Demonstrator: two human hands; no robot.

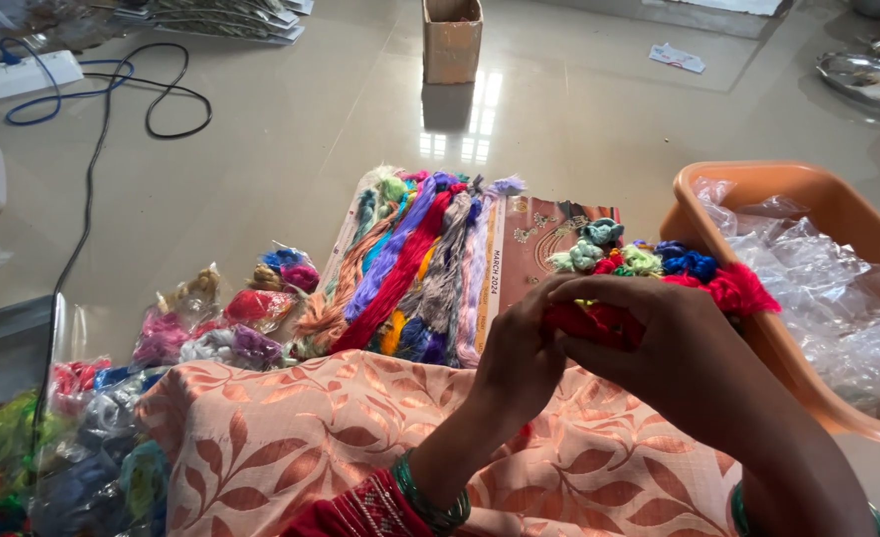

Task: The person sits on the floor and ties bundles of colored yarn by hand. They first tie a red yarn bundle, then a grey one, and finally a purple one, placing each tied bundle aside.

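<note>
- Gripping the red thread bundle (pixel 599 323), left hand (pixel 520 363) and right hand (pixel 674 348) both close on it.
- Keeping strands taut probably prevents tangles above the peach leaf-print cloth (pixel 291 438).

Hands (pixel 599 343) at centre, thread skeins (pixel 415 268) lying at ten o'clock, tub (pixel 758 184) holding plastic bags (pixel 838 288) at three o'clock, cardboard box (pixel 452 38) at twelve o'clock, cables (pixel 112 89) at eleven o'clock
</note>
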